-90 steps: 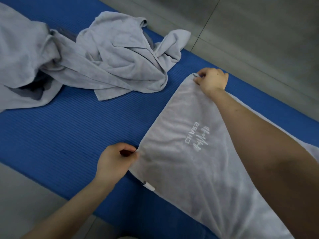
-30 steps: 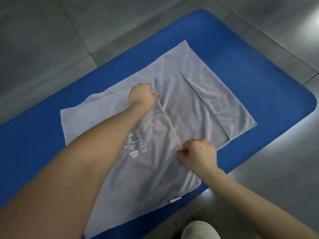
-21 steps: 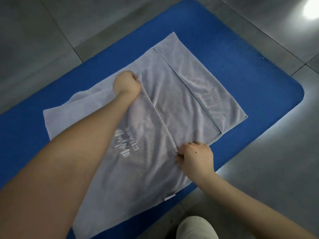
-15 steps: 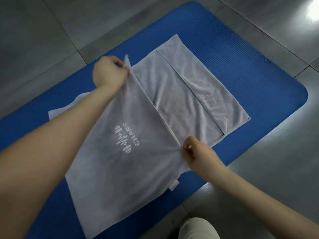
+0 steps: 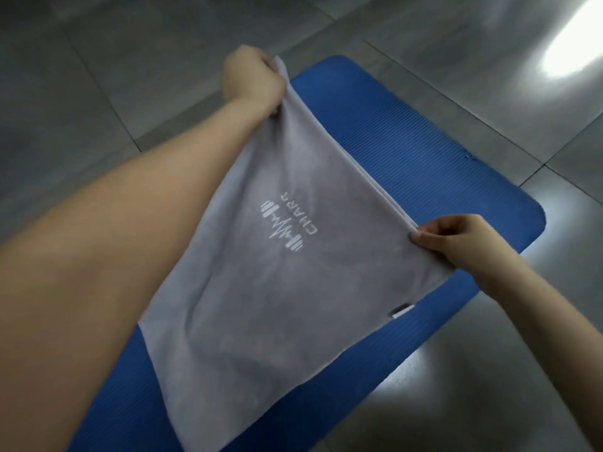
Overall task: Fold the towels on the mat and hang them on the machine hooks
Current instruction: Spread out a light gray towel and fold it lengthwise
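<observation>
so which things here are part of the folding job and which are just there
In the job: grey towel; left hand and right hand, both gripping its raised edge; blue mat.
Just there: tiled floor; light glare on it.

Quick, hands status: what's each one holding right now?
Left hand: closed, gripping the far corner of the towel.
Right hand: closed, pinching the towel's near corner.

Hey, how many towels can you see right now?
1. The grey towel is stretched over the blue mat, with the left hand gripping its far corner and the right hand pinching its near corner. It could hide others beneath it.
</observation>
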A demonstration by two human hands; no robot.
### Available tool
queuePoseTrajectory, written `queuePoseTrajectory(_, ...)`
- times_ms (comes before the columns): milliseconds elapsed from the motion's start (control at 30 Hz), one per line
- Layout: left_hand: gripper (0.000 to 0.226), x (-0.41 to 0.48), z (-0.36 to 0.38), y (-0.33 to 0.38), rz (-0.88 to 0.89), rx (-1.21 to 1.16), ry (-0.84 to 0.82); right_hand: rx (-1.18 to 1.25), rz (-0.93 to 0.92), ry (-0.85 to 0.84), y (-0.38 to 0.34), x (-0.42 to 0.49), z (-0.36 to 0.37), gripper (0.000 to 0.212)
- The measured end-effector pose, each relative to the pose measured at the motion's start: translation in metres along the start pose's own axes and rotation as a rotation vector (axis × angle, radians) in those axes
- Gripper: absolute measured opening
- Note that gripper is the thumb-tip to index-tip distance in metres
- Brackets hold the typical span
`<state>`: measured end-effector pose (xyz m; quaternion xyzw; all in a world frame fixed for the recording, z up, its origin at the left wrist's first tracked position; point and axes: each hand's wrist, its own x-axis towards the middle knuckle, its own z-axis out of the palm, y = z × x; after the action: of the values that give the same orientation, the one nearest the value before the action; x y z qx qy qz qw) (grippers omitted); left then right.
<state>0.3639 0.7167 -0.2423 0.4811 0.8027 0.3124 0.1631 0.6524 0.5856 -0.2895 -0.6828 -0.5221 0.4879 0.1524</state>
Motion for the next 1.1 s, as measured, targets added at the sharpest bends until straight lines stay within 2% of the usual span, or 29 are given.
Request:
queuePoseTrajectory(133, 0.013, 0.010, 0.061, -0.019, -0.274, -0.222, -0.148, -0.281, 0.018, 0.245, 0.039, 0.041, 0.010, 0.017)
queuePoseTrajectory(300, 0.032, -0.041, 0.059, -0.054, -0.112, -0.061, -0.244, -0.679, -0.058, 0.350, 0.063, 0.051, 0.031, 0.019)
queuePoseTrajectory(367, 0.031, -0.052, 0.043, -0.085, -0.084, 0.053, -0.200, -0.863, -0.176, 0.440, 0.061, 0.049, 0.036, 0.014)
queuePoseTrajectory(433, 0.030, -0.060, 0.022, -0.119, -0.072, 0.169, -0.142, -0.926, -0.287, 0.500, 0.052, 0.049, 0.046, 0.010)
queuePoseTrajectory(567, 0.032, -0.069, -0.020, -0.182, -0.099, 0.401, -0.062, -0.890, -0.529, 0.420, 0.023, 0.063, 0.081, 0.009)
queuePoseTrajectory(667, 0.036, -0.073, -0.045, -0.223, -0.134, 0.519, -0.029, -0.863, -0.745, 0.264, -0.005, 0.078, 0.112, 0.027)
queuePoseTrajectory(800, 0.039, -0.073, -0.065, -0.267, -0.233, 0.645, -0.068, -1.001, -0.687, 0.047, -0.013, 0.102, 0.146, 0.054)
queuePoseTrajectory(933, 0.041, -0.070, -0.076, -0.292, -0.370, 0.654, -0.120, -1.049, -0.696, 0.102, 0.003, 0.112, 0.154, 0.064)
queuePoseTrajectory(1100, 0.025, -0.058, -0.084, -0.306, -0.352, 0.614, -0.080, -1.044, -0.710, 0.145, 0.005, 0.113, 0.156, 0.062)
